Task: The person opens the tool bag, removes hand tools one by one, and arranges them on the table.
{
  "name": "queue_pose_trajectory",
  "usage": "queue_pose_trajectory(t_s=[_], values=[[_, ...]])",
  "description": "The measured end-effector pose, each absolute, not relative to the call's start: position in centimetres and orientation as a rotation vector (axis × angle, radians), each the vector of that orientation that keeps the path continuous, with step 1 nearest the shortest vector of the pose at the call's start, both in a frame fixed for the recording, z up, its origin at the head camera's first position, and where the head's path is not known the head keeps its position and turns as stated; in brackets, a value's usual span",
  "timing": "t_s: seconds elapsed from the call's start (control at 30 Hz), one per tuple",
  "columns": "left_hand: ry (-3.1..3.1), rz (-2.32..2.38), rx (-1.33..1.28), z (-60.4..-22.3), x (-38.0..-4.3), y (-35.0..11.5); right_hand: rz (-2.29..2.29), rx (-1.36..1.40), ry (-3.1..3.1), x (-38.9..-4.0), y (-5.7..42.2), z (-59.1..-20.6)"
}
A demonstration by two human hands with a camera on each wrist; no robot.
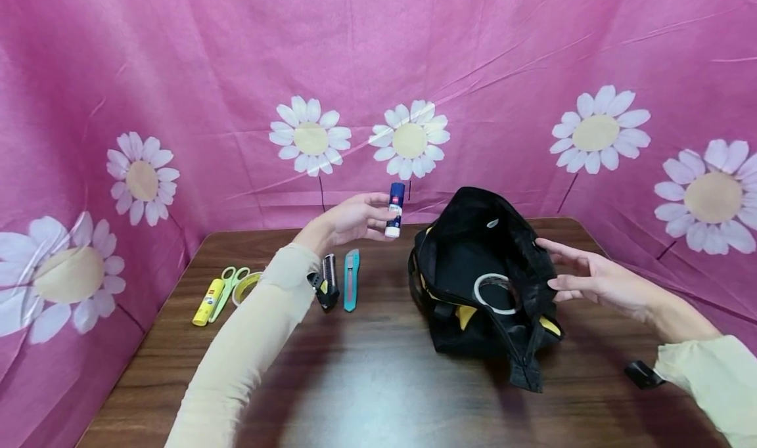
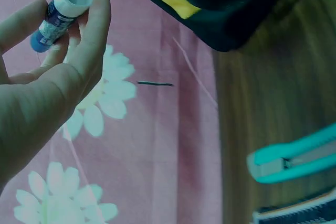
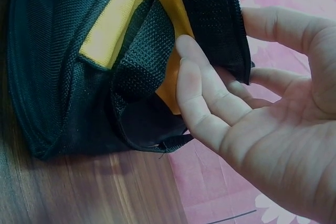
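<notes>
My left hand (image 1: 359, 219) pinches a blue glue stick (image 1: 395, 209) between thumb and fingers, above the far part of the table. Its white end points down in the head view and shows as a round rim in the left wrist view. To its right stands a black and yellow fabric bag (image 1: 440, 326), its mouth unzipped and wide. A roll of tape with a white ring (image 1: 480, 293) lies inside the bag. My right hand (image 1: 597, 284) holds the bag's right rim by the zipper edge, fingers against the outer side next to a black strap (image 3: 144, 51).
Left on the wooden table (image 1: 378, 395) lie a yellow glue stick (image 1: 208, 302), green-handled scissors (image 1: 225, 293) and a yellow tape roll (image 1: 239, 293), partly behind my left sleeve. A black tool (image 1: 328, 284) and a teal utility knife (image 1: 351, 280) lie nearer the bag. Pink flowered cloth (image 1: 378, 54) hangs behind.
</notes>
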State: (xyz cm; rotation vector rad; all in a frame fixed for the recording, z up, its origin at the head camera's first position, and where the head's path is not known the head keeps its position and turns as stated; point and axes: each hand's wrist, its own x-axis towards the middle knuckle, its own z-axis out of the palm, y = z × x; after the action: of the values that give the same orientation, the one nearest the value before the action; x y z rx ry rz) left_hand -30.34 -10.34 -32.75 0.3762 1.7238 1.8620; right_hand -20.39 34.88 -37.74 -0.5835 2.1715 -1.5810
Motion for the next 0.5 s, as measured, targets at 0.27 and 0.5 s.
queue_pose_trajectory(t_s=[0.27, 0.5], values=[[1.783, 1.860, 0.339, -37.1, -29.8, -11.6, -1.593, -0.635, 2.183, -20.5, 35.1, -37.8], [1.888, 1.797, 0.286, -40.7, -29.3, -12.5, -1.613, -0.639, 2.138, -20.7, 34.9, -38.0]])
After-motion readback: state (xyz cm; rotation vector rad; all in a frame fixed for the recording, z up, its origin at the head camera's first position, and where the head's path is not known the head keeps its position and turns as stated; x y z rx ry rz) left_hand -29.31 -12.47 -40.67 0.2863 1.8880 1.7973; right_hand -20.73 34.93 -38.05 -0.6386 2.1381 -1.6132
